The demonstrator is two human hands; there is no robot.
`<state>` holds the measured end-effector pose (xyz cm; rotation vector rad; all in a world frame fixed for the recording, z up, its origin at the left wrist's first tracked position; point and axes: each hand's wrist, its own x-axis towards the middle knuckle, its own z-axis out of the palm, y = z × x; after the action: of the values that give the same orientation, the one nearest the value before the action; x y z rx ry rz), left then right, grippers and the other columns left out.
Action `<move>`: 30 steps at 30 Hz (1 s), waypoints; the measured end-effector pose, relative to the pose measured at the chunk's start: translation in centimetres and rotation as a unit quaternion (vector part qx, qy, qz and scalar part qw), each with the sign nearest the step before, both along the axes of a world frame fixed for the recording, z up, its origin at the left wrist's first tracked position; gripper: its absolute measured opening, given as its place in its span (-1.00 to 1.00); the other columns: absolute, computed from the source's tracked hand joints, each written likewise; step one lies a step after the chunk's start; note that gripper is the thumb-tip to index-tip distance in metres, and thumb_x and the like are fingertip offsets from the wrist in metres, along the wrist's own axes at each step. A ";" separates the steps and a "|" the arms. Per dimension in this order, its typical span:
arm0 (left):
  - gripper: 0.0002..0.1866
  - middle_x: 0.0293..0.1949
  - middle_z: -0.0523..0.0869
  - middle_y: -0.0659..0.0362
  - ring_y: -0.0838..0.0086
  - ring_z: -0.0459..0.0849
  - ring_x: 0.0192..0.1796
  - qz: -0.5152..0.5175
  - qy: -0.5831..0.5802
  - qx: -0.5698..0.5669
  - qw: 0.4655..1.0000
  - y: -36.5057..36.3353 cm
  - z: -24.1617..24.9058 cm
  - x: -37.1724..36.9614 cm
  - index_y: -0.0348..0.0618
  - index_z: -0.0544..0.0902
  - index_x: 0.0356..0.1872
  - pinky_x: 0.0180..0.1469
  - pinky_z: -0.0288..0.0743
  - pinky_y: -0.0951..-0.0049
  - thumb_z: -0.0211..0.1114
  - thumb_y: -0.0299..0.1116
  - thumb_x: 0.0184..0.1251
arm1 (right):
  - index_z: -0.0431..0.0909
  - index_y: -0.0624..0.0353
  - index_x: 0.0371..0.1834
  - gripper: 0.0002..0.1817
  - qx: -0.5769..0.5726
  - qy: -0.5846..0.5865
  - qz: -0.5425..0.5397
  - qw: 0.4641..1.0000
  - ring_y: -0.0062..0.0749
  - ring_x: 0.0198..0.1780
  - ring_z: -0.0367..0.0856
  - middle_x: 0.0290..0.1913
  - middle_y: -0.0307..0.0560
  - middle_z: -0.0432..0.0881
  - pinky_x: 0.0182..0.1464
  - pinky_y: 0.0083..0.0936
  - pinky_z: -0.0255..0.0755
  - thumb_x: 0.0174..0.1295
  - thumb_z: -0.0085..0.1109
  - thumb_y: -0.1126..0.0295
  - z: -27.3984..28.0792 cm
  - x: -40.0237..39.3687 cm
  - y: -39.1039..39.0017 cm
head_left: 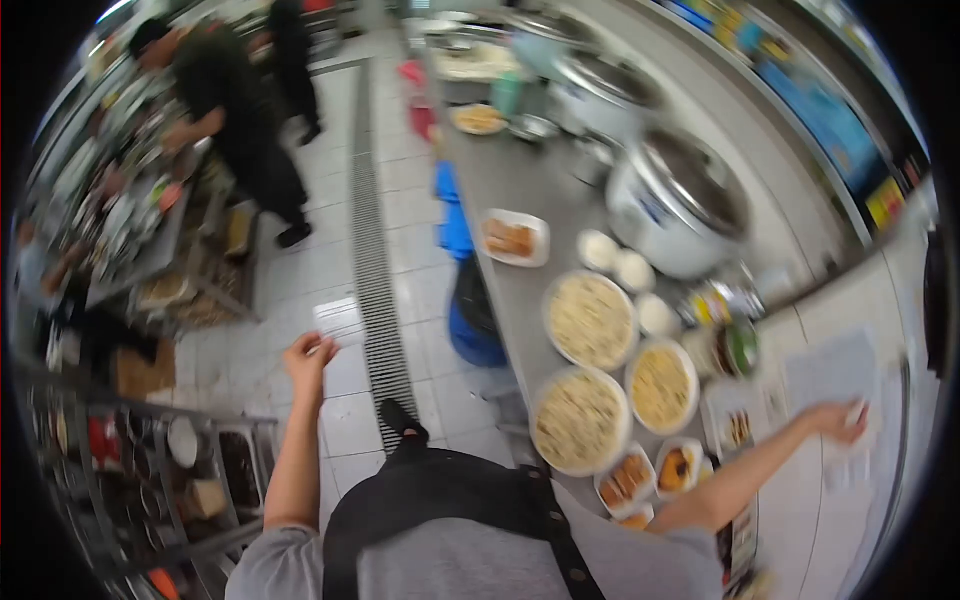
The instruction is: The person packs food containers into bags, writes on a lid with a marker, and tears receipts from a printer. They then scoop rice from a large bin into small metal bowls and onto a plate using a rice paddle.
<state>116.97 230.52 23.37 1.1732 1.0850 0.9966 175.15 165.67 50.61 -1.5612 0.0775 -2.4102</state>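
Left hand (308,362) with a paper slip (338,318), right hand (838,422) by the wall (800,520).
Above the floor (285,295), the left fingers pinch narrowly at the slip's near edge; bowls (582,420) of food stand on the tabletop (523,300); farther right, beside a paper sheet (830,370), the other fingers curl, their grip too blurred to tell.

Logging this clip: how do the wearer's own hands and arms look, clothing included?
The left hand and right hand are ungloved, with bare forearms below short grey sleeves. A black apron with a studded strap covers part of the grey shirt.
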 end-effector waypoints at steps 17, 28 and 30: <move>-0.80 -0.24 0.60 0.23 0.55 0.70 -0.22 -0.027 -0.148 0.097 0.984 32.1 11.5 -1.4 -0.38 0.65 -0.27 -0.32 0.68 0.57 0.44 -0.42 0.28 | 0.50 0.21 -0.24 -0.84 -0.037 0.539 0.840 -0.058 -0.57 -0.19 0.64 -0.22 -0.15 0.70 -0.08 -0.63 0.49 0.22 0.27 0.65 -19.3 -42.2 93.5; -0.85 -0.24 0.79 0.21 0.59 0.72 -0.19 0.224 -0.011 0.103 0.969 54.1 12.2 -15.8 -0.28 0.74 -0.17 -0.16 0.58 0.57 0.38 -0.60 0.23 | 0.62 0.31 -0.30 -0.87 -0.404 0.289 0.857 -0.136 -0.41 -0.22 0.67 -0.29 -0.08 0.65 -0.20 -0.57 0.51 0.12 0.23 0.74 -14.1 -55.0 127.4; -0.83 -0.27 0.79 0.16 0.55 0.75 -0.22 0.307 0.013 0.117 0.945 56.6 10.8 -19.2 -0.31 0.74 -0.16 -0.19 0.62 0.56 0.32 -0.67 0.24 | 0.64 0.29 -0.33 -0.86 -0.412 0.293 0.847 -0.167 -0.29 -0.25 0.66 -0.31 -0.03 0.63 -0.23 -0.51 0.50 0.07 0.23 0.72 -12.9 -57.9 131.1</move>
<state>97.79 287.09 34.20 1.0494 1.4233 1.6303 117.29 296.81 37.71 -0.5727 -1.8854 0.9864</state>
